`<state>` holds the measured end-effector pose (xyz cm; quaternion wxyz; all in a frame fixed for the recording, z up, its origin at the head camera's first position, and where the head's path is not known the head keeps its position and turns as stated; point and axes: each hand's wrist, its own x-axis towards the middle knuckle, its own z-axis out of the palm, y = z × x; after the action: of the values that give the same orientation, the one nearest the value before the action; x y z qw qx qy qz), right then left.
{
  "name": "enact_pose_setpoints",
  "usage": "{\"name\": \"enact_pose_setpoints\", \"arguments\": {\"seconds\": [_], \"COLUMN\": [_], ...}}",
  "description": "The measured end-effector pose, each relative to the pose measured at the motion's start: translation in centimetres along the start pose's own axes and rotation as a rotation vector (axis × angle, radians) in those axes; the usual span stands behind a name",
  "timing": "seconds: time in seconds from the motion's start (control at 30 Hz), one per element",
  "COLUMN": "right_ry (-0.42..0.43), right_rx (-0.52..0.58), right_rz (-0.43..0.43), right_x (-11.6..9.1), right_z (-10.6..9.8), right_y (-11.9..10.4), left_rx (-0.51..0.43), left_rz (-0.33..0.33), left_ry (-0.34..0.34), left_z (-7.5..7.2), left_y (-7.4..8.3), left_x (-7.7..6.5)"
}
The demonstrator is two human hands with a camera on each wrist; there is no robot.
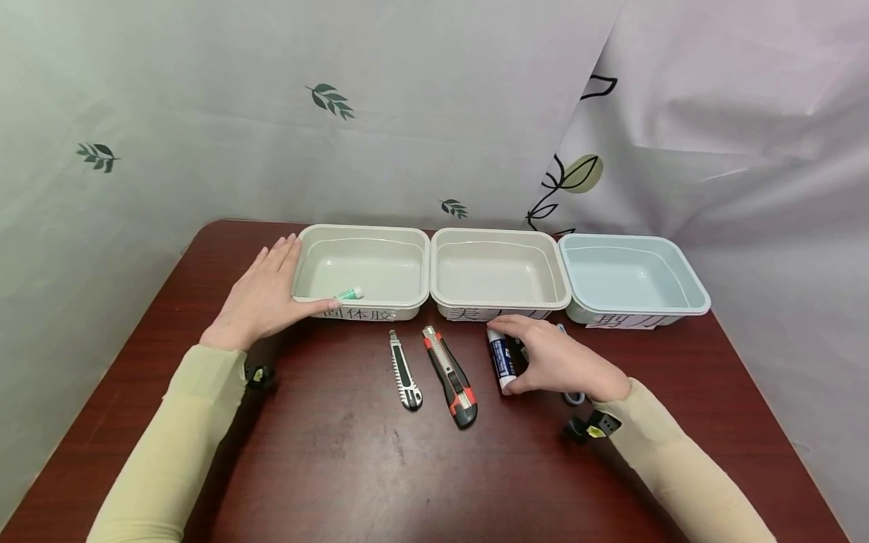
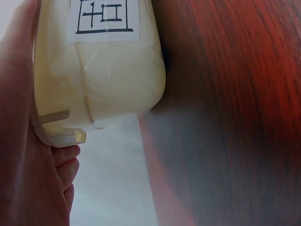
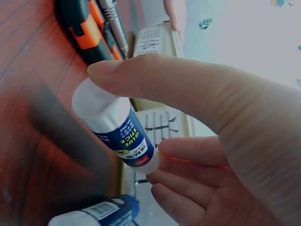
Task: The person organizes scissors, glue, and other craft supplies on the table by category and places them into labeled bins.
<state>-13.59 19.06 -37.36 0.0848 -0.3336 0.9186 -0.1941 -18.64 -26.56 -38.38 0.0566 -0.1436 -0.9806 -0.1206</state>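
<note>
My right hand [image 1: 553, 358] pinches a blue and white glue stick [image 1: 501, 357] between thumb and fingertips, one at each end. In the right wrist view the stick [image 3: 124, 134] shows its "GLUE STICK" label, and a second blue and white tube [image 3: 101, 214] lies beside it. My left hand [image 1: 261, 290] rests on the left corner of the pale green bin [image 1: 407, 313], fingers straight along its side and thumb along the front rim. A small green glue stick [image 1: 349, 293] lies inside this bin. A slim silver utility knife [image 1: 405, 371] and a red-black utility knife [image 1: 451, 377] lie left of my right hand.
A greyish-white bin [image 1: 501, 305] and a light blue bin [image 1: 699, 302] stand to the right of the green one, all with paper labels in front. A light blue loop [image 1: 574, 397] shows from under my right hand. A curtain [image 1: 407, 151] hangs behind the table.
</note>
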Motion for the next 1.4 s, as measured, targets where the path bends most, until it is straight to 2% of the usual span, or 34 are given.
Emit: {"name": "enact_pose_setpoints", "arguments": {"seconds": [0.6,1.17,1.4], "right_ry": [0.101,0.282,0.334], "right_rx": [0.071,0.196,0.211], "right_rz": [-0.076,-0.168,-0.205], "right_x": [0.5,2.9,4.3], "right_z": [-3.3,-4.6,-5.1], "right_y": [-2.5,-3.6,-4.0], "left_rx": [-0.008,-0.02,-0.013], "left_rz": [0.0,-0.002,-0.001], "left_ry": [0.006,0.007,0.008], "left_z": [0.0,0.1,0.1], "left_y": [0.0,0.0,-0.1], "left_x": [-0.1,0.0,0.0]}}
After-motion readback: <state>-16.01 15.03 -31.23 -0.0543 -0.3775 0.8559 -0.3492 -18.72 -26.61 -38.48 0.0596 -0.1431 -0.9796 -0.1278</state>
